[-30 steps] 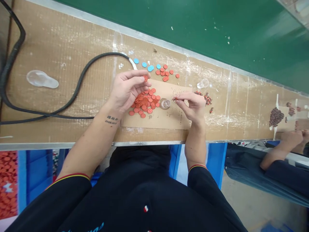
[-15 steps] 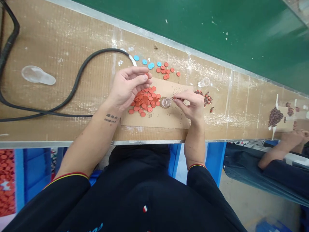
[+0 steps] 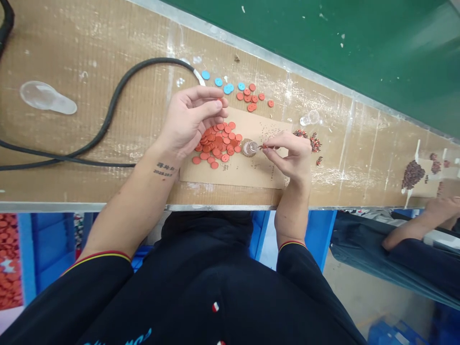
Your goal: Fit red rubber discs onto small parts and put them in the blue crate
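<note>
My left hand (image 3: 194, 117) is raised over a pile of orange-red discs (image 3: 215, 143). Its thumb and fingers pinch an orange-red disc, of which only a sliver shows. My right hand (image 3: 289, 151) is closed in a pinch on a small dark reddish piece (image 3: 261, 147), too small to make out fully. That piece is close beside the rim of a small clear cup (image 3: 249, 148); contact between them cannot be told. Under both hands lies a cardboard sheet (image 3: 247, 175) with tiny specks on it. Right of my right hand is a cluster of small red-and-black pieces (image 3: 315, 143).
Blue discs (image 3: 218, 82) and more orange-red discs (image 3: 251, 98) lie behind the sheet. A black cable (image 3: 118, 96) curves across the left, near a clear plastic spoon-like piece (image 3: 48, 97). Another clear piece (image 3: 311, 117) lies right. A co-worker's hands (image 3: 443, 207) are far right.
The view has shifted slightly, so the table things sit a little differently in the picture. Both hands keep their pinches, and the right one stays by the clear cup.
</note>
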{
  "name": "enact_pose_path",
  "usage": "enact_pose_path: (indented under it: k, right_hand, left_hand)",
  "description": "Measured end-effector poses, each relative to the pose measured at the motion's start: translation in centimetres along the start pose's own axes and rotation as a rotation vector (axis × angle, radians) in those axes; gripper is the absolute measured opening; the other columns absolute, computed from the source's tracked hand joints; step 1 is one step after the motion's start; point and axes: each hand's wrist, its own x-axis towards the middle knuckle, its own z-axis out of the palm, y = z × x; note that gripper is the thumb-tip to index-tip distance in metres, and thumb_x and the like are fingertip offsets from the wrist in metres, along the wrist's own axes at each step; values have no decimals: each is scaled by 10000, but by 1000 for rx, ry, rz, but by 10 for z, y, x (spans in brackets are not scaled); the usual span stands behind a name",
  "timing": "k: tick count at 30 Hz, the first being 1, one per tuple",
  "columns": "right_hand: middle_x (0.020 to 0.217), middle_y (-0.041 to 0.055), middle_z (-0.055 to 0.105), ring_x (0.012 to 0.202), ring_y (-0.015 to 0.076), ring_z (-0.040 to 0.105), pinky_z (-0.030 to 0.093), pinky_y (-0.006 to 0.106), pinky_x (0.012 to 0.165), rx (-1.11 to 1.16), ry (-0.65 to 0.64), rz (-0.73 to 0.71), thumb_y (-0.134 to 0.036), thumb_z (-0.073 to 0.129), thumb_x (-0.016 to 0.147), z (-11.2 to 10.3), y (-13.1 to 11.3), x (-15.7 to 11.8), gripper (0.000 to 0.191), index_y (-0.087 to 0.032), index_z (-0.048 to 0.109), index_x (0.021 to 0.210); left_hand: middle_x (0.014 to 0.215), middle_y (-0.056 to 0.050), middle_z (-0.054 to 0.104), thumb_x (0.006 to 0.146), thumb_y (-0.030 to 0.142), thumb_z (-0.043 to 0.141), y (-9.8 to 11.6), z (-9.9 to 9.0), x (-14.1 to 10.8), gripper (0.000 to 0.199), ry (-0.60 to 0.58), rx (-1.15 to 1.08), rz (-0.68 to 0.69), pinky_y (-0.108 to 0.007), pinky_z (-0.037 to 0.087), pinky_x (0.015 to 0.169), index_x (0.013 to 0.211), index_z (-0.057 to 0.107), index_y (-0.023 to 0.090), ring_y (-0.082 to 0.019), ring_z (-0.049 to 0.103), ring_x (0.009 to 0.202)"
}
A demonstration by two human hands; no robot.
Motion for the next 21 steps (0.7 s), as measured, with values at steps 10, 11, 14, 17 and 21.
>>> enact_pose_path:
  k: [10,11,14,17,21]
  right_hand:
    - [784,-22,802,693,139,717,583,311,679,-6,-53,-41,-187,741,900,-2,-3,-1,116,-267,819,931]
    - [787,-19,802,699,140,717,581,310,683,-5,-57,-42,-178,739,899,-2,-4,-1,123,-264,820,934]
    - [787,-14,801,699,139,715,573,307,680,-9,-58,-56,-160,731,903,-3,-5,0,133,-254,818,937]
    - [780,-14,799,688,138,709,563,309,668,-35,-56,-59,-174,722,913,-3,-5,0,116,-249,810,921]
    - [782,-18,797,695,138,711,568,314,675,-38,-66,-51,-184,723,910,-3,-4,-1,117,-263,807,933]
  left_hand:
    - [791,-10,763,786,190,927,4,5,-1,206,18,-136,-35,-269,602,659,849,732,206,-179,770,732]
    - [784,-13,764,776,199,932,4,6,-1,202,20,-142,-29,-274,601,647,831,739,216,-186,770,721]
    - [791,-14,777,748,227,945,3,5,-1,198,-3,-140,-5,-295,612,644,806,757,250,-199,766,712]
    - [830,-20,794,733,263,953,1,3,0,187,-32,-132,17,-317,625,661,811,783,270,-203,760,708]
    - [843,-16,800,726,312,959,-2,-1,1,185,-55,-117,33,-355,639,681,820,800,301,-228,767,736]
